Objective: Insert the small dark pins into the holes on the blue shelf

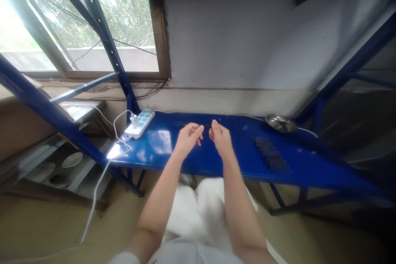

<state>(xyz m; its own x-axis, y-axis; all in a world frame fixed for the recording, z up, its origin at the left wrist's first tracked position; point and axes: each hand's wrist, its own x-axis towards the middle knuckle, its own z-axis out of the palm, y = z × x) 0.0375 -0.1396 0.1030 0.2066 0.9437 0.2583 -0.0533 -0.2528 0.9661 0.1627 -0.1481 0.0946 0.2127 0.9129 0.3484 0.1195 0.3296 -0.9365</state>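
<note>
Over the blue metal shelf top (pixel 241 157), both hands are raised close together in front of my body. My left hand (pixel 189 138) is closed, thumb pressed against the fingers. Opposite it, my right hand (pixel 220 136) pinches in the same way. Between the two sets of fingertips runs a short, thin dark strip (pixel 208 126), held at both ends and roughly level. Its kind is too small to make out, and the fingers hide its ends.
A white power strip (pixel 141 124) with a plugged-in cable lies at the left end. A shiny metal bowl (pixel 281 123) stands at the back right. A blurred dark patch (pixel 271 154) lies right of my hands. Blue uprights (pixel 116 55) frame the shelf; a window is behind.
</note>
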